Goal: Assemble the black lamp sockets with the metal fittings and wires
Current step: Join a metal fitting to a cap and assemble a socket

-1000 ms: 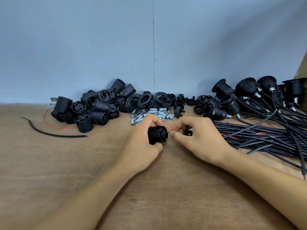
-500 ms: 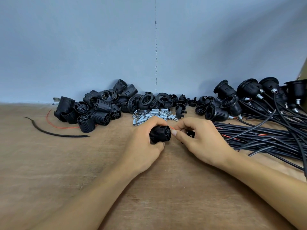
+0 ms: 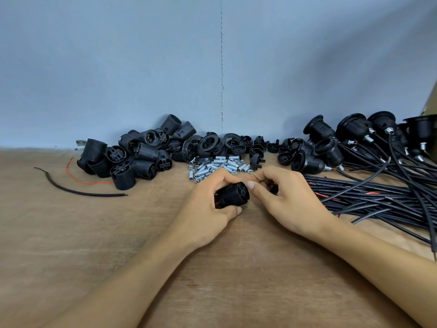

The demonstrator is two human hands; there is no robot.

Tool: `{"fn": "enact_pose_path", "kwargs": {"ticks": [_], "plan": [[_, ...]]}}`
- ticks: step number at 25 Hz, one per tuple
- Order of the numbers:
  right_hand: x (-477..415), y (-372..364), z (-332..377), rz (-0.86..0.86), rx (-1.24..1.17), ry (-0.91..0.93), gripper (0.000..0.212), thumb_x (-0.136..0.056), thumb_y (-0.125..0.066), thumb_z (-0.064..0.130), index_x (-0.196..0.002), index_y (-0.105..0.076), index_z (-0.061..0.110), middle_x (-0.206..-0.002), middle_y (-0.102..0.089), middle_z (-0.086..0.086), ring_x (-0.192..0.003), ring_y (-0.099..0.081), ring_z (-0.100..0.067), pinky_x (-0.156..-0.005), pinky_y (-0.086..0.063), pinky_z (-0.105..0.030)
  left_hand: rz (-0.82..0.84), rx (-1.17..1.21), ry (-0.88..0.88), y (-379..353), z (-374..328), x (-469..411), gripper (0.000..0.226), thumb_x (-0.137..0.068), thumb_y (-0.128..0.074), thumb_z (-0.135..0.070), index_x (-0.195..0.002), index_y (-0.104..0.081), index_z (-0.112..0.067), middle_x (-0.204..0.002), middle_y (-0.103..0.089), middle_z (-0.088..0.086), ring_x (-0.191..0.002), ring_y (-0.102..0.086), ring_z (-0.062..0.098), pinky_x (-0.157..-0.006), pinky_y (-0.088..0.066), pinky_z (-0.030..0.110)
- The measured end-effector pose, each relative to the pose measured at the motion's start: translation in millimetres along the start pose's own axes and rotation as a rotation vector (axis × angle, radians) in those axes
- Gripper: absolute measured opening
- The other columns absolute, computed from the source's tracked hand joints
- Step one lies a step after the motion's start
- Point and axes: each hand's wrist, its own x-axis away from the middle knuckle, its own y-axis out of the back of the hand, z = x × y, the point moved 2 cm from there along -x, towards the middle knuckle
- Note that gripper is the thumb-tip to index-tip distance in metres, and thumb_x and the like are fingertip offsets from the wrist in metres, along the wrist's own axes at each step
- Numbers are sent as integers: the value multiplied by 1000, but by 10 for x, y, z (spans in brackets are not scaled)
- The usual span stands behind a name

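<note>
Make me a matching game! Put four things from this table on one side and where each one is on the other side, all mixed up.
Things:
1. ribbed black plastic lamp socket
2. small silver metal fittings
3. short loose black cable piece
4. bundle of long black wires

Places:
A. spread along the right side of the wooden table
B. gripped in the left hand
C. lying at the far left of the table
D. heaped just behind both hands

Pairs: 1-B, 2-D, 3-C, 4-A
</note>
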Motion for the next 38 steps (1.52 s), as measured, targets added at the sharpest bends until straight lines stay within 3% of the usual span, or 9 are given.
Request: {"fn": "enact_pose_path", "kwargs": {"ticks": [11, 21, 27, 32, 35, 38], "plan": [[16, -35, 14, -23, 22, -69, 12, -93, -66, 23, -83, -68, 18, -64, -58, 7, -60, -49, -2, -56, -35, -11, 5, 3, 0, -21, -7, -3, 41, -71, -78, -14, -101, -61, -36, -108, -74, -21, -105, -70, 3, -102, -52, 47], [4, -34, -53, -64, -58, -182, 17, -91, -68, 34, -76, -68, 25, -58, -57, 13, -57, -50, -1, -59, -38, -14, -15, -1, 33, -6, -27, -14, 40, -70, -81, -14, -98, -61, -35, -106, -75, -21, -103, -70, 2, -102, -52, 44], [2, -43, -57, -26, 8, -158, 20, -93, -66, 33, -80, -70, 18, -59, -54, 8, -55, -45, -4, -56, -33, -14, -20, -9, 26, -24, -36, -9, 41, -67, -79, -15, -99, -63, -35, -105, -75, -18, -105, -70, 4, -103, -51, 45], [15, -33, -36, -41, 14, -171, 31, -93, -66, 32, -64, -57, 26, -51, -48, 11, -54, -46, -2, -54, -34, -14, -22, -21, 34, -22, -53, 14, 42, -66, -82, -22, -99, -62, -38, -104, -75, -22, -102, -70, 2, -101, -53, 43], [19, -38, -15, -54, -24, -174, 23, -93, -65, 36, -74, -70, 25, -56, -55, 12, -57, -50, 0, -56, -34, -13, -31, -4, 39, 1, -40, 0, 44, -67, -81, -17, -100, -63, -38, -106, -74, -22, -104, -69, 0, -102, -52, 42], [19, -15, -14, -34, -32, -161, 23, -95, -60, 34, -78, -71, 24, -65, -64, 7, -62, -56, -5, -63, -44, -23, -24, 24, 44, 11, -14, -18, 48, -68, -81, -10, -103, -64, -37, -107, -75, -18, -106, -69, 2, -104, -51, 43]]}}
